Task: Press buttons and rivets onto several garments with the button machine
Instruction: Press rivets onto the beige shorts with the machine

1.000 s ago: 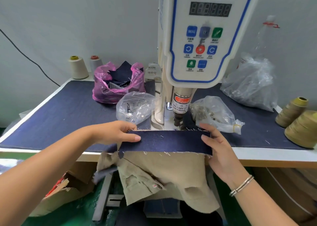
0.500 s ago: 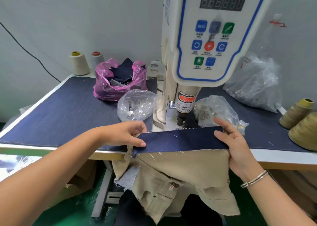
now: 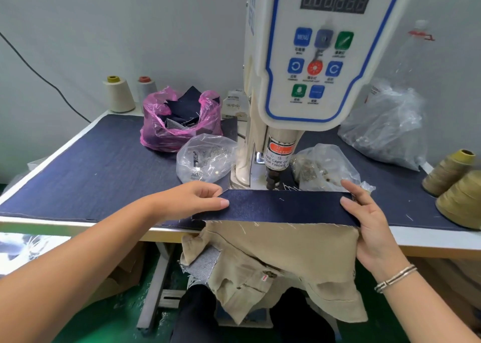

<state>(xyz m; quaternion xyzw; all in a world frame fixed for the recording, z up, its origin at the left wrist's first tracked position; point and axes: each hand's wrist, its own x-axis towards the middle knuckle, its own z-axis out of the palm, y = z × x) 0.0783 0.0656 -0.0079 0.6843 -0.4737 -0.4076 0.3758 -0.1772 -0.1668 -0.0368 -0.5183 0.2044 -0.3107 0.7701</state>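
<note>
A khaki garment point(image 3: 286, 246) with a dark navy band point(image 3: 283, 207) along its top lies over the table's front edge, the band stretched flat just in front of the button machine's press head point(image 3: 273, 181). My left hand point(image 3: 192, 199) pinches the band's left end between thumb and fingers. My right hand point(image 3: 364, 220) grips the band's right end, thumb on top. The white button machine point(image 3: 312, 64) with its control panel rises behind. The rest of the garment hangs below the table.
Two clear bags of metal parts point(image 3: 205, 157) point(image 3: 322, 165) flank the press head. A pink bag of dark cloth point(image 3: 179, 121) and a large clear bag point(image 3: 387, 129) sit further back. Thread cones point(image 3: 460, 186) stand at right, two more point(image 3: 118, 94) at back left. The table point(image 3: 91, 165) is denim-covered.
Both hands have carried the navy band forward and slightly right, bringing its far edge up to the press head. The grip on each end is unchanged.
</note>
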